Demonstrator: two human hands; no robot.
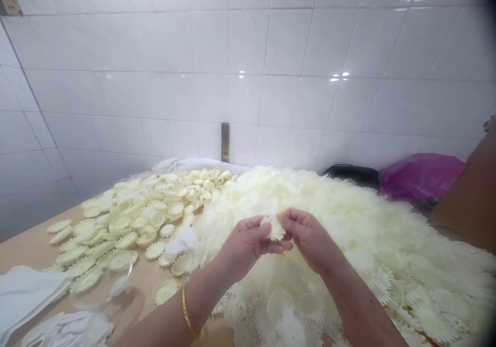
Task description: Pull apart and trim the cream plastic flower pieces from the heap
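Between my two hands is a small cream-white piece with a fringed edge, like an artificial flower petal layer (276, 229). My left hand (250, 241) pinches it from the left, the thumb on top and the fingers beneath. From the right, my right hand (308, 236) grips its edge between thumb and fingertips. Below and behind both hands spreads a large heap of pale, fringed petal pieces (349, 223). A gold bangle (185, 311) circles my left wrist.
Many pale green scalloped discs (127, 223) lie piled at the left on the brown tabletop (34, 233). Nearer are a clear round container (96, 300), a crumpled white cloth (70, 330) and white sheets (27, 295). A purple bag (422, 176) and black object (352, 174) stand by the tiled wall (248, 42).
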